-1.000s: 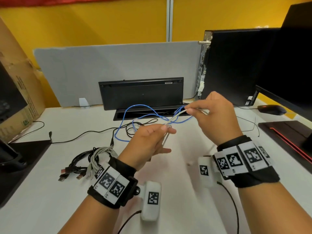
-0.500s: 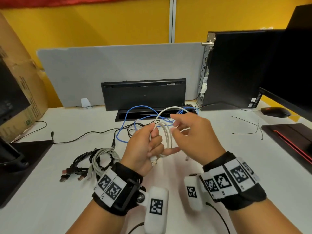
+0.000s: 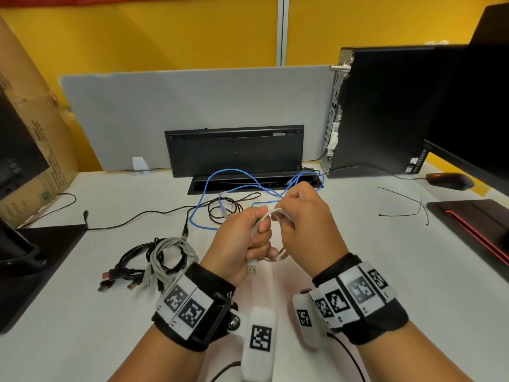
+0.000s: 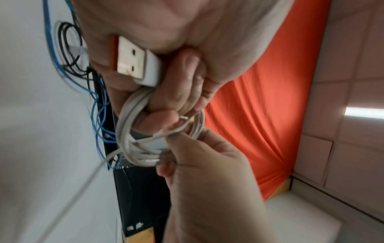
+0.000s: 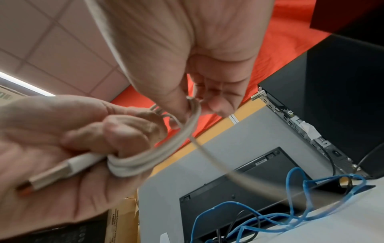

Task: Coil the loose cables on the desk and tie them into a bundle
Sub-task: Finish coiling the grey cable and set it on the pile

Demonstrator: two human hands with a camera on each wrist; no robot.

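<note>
My left hand (image 3: 248,238) grips a small coil of white USB cable (image 3: 278,216) above the desk, and the cable's USB plug (image 3: 252,270) sticks out below the fist. In the left wrist view the plug (image 4: 135,60) lies against the palm and the white loops (image 4: 133,131) wrap past the curled fingers. My right hand (image 3: 303,216) pinches the loops' far side, thumb and fingers closed on the cable (image 5: 191,115). A loose blue cable (image 3: 234,186) and a thin black cable (image 3: 223,208) lie on the desk behind the hands. A tied bundle of black and grey cables (image 3: 162,257) sits at left.
A black keyboard (image 3: 234,150) leans on the grey partition at the back. A black PC case (image 3: 385,111) and a monitor stand at right, with a mouse (image 3: 449,181) and thin black ties (image 3: 405,202) near them. A cardboard box (image 3: 33,119) is at left.
The white cable went from a stretched strand between my hands to a tight coil in my left fist. Both hands came together and moved nearer to me.
</note>
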